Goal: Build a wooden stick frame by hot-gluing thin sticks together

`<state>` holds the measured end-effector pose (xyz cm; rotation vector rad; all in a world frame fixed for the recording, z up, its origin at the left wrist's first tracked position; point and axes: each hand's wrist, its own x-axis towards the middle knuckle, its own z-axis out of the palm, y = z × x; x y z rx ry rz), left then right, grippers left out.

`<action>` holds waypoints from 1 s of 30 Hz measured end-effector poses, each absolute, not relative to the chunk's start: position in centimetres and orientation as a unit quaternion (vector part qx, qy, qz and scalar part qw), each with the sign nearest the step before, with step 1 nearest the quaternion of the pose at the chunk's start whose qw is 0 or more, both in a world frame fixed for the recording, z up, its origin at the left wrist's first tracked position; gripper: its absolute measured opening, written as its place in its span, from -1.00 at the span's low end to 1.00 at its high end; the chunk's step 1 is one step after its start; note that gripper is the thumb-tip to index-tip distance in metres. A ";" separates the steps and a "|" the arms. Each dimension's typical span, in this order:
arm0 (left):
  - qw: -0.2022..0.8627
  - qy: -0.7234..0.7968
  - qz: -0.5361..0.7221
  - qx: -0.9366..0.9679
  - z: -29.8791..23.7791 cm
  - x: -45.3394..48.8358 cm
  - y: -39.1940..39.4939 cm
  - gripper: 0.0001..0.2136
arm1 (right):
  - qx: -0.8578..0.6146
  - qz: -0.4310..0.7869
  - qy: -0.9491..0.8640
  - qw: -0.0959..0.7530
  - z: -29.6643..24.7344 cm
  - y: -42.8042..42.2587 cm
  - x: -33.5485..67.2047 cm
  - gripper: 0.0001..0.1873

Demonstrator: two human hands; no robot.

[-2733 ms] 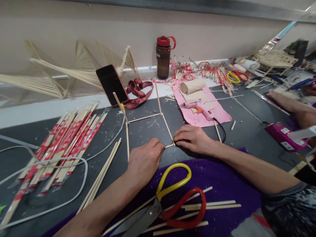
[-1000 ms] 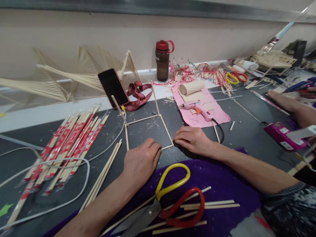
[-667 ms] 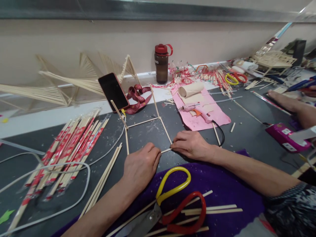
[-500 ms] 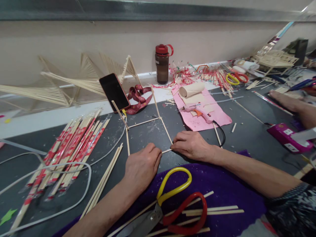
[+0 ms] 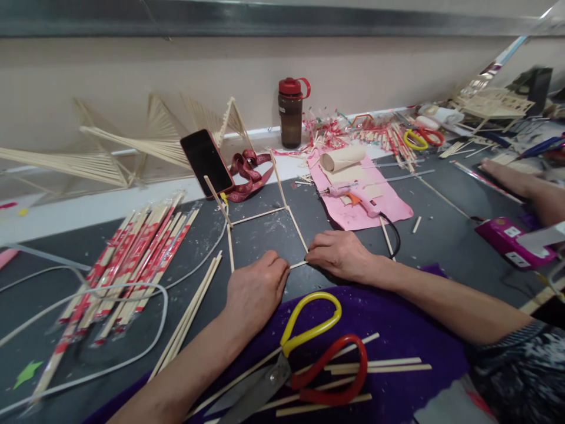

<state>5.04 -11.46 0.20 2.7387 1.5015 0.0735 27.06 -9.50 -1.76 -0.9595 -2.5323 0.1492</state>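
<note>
A square frame of wooden chopsticks (image 5: 260, 216) lies on the dark table, with two sticks rising from its far corners. My left hand (image 5: 258, 285) is closed over the near side of the frame, by its left corner; the fingertips are partly hidden. At the near right corner, my right hand (image 5: 338, 254) pinches the frame. A short stretch of the near stick (image 5: 299, 265) shows between both hands. Just in front of me, scissors (image 5: 282, 368) with one yellow and one red handle lie over loose sticks on a purple cloth (image 5: 397, 321).
Wrapped chopsticks (image 5: 132, 259) and a white cable (image 5: 164, 318) lie at left. A phone (image 5: 206, 160) leans behind the frame. A pink glue gun (image 5: 355, 199) rests on pink paper (image 5: 397, 213). Further back stands a bottle (image 5: 290, 115). Another person's hand (image 5: 507, 176) is at right.
The view has shifted slightly. Both hands keep their places on the frame, with no clear movement of the sticks.
</note>
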 end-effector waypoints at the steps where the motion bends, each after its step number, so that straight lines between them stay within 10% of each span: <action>1: 0.013 0.481 0.024 0.876 0.3 5.0 -11.5 -0.69 | -0.342 0.075 -0.907 0.232 -1.7 -9.5 27.3 -0.77; 30: 0.001 0.580 -0.009 0.815 4.6 -3.8 -13.3 -0.75 | -0.409 0.102 -0.839 0.344 -0.4 -10.5 27.8 -0.69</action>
